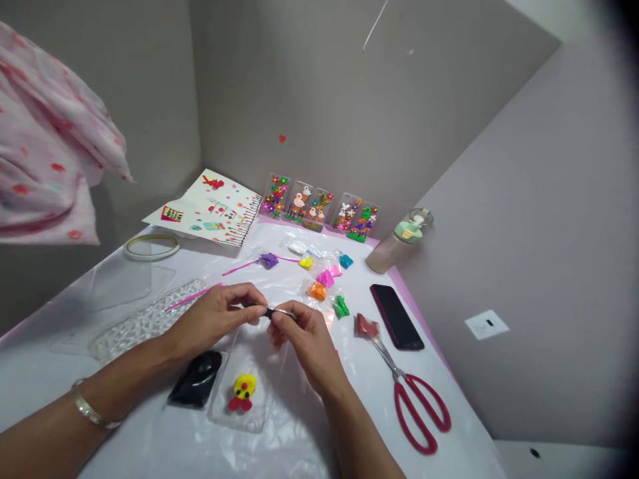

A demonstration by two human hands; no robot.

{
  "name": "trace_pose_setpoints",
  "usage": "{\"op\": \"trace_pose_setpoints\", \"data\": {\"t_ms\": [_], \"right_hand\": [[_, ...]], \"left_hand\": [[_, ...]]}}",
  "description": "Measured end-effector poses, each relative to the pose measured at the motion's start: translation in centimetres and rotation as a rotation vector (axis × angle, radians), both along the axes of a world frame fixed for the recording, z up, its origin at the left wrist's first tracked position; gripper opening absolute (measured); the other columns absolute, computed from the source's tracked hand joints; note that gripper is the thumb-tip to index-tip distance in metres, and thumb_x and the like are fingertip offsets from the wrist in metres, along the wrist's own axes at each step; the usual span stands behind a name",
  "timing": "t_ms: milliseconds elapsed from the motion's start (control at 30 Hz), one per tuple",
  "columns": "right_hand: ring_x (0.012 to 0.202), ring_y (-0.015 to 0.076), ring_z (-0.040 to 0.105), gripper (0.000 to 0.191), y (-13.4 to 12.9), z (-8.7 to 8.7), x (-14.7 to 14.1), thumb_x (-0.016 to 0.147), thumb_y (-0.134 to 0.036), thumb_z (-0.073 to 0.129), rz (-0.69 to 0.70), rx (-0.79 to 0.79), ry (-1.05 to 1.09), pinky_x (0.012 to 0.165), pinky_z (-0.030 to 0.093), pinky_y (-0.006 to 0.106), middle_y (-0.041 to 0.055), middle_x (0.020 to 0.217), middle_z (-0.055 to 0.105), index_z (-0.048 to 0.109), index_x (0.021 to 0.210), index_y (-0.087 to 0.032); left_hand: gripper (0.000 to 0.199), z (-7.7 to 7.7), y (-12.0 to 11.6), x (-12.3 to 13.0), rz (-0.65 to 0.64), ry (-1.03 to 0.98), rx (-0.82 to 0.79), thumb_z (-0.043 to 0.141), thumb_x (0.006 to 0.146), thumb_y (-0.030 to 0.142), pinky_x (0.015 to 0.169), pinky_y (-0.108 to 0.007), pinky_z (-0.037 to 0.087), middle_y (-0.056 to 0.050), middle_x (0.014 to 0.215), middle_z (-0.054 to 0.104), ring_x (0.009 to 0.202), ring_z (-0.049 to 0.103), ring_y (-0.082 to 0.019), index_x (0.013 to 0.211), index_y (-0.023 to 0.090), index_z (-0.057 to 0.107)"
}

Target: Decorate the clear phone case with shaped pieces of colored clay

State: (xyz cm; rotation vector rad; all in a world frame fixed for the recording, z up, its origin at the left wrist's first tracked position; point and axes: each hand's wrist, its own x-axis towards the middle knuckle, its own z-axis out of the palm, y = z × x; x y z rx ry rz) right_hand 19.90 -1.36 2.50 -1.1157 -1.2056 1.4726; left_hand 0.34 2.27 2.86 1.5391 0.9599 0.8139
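My left hand (227, 309) pinches one end of a small, slim black piece with a shiny metallic part (270, 312). The other end is held by the closed fingers of my right hand (302, 326). Its exact kind is too small to make out. Below my hands lies a clear phone case (234, 420) bearing a yellow clay head (245, 384) with black eyes and a red bow (240, 404). Beside it, under my left forearm, is a packet of black clay (197, 379).
Bags of coloured clay (318, 291) lie beyond my hands. Red-handled scissors (399, 376), a phone (397, 317) and a bottle (397, 243) are to the right. Decorated cases (302, 201) lean on the wall near a spiral notebook (210, 213). Left lies a textured clear tray (144, 326).
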Motion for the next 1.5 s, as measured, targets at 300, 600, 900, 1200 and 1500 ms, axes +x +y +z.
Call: {"op": "trace_pose_setpoints", "data": {"t_ms": [300, 600, 900, 1200, 1500], "right_hand": [[0.059, 0.0121, 0.057, 0.026, -0.03, -0.15, -0.09, 0.086, -0.041, 0.075, 0.025, 0.005, -0.008, 0.059, 0.046, 0.026, 0.0002, 0.068, 0.066, 0.072, 0.083, -0.016], [0.061, 0.0124, 0.059, 0.016, -0.13, 0.32, -0.33, 0.079, -0.027, 0.075, 0.015, -0.010, 0.013, 0.062, 0.048, 0.025, -0.0018, 0.070, 0.068, 0.068, 0.090, -0.018], [0.063, 0.0124, 0.060, 0.014, -0.07, 0.34, -0.43, 0.077, -0.025, 0.075, 0.025, -0.028, -0.005, 0.064, 0.048, 0.025, -0.0018, 0.072, 0.069, 0.070, 0.088, -0.017], [0.062, 0.0124, 0.059, 0.014, 0.02, 0.03, -0.39, 0.076, -0.025, 0.077, 0.034, -0.015, -0.007, 0.063, 0.047, 0.025, -0.0020, 0.070, 0.068, 0.071, 0.086, -0.017], [0.063, 0.0135, 0.058, 0.014, -0.05, 0.02, -0.30, 0.077, -0.027, 0.078, 0.045, -0.025, -0.001, 0.064, 0.046, 0.027, -0.0023, 0.069, 0.066, 0.071, 0.085, -0.019]], "left_hand": [[0.023, -0.31, -0.13, 0.11, 0.005, -0.059, 0.014, 0.076, 0.086, 0.044, 0.076, -0.029, 0.049, 0.000, 0.083, 0.071, 0.080, 0.064, -0.018, 0.088, 0.021, 0.074], [0.019, -0.68, -0.20, 0.35, 0.046, -0.110, 0.016, 0.077, 0.085, 0.041, 0.077, -0.027, 0.051, 0.000, 0.087, 0.074, 0.082, 0.067, -0.019, 0.092, 0.023, 0.076], [0.026, -0.53, -0.40, 0.62, 0.067, -0.096, 0.027, 0.073, 0.088, 0.047, 0.072, -0.028, 0.052, 0.000, 0.078, 0.071, 0.076, 0.066, -0.019, 0.084, 0.021, 0.072], [0.022, -0.85, -0.39, 0.68, 0.073, -0.071, 0.031, 0.076, 0.084, 0.043, 0.074, -0.029, 0.051, -0.001, 0.080, 0.072, 0.079, 0.065, -0.020, 0.085, 0.021, 0.075], [0.019, -0.91, -0.55, 0.66, 0.048, -0.043, 0.063, 0.077, 0.086, 0.041, 0.081, -0.032, 0.052, -0.001, 0.089, 0.075, 0.088, 0.069, -0.023, 0.092, 0.023, 0.074]]}}
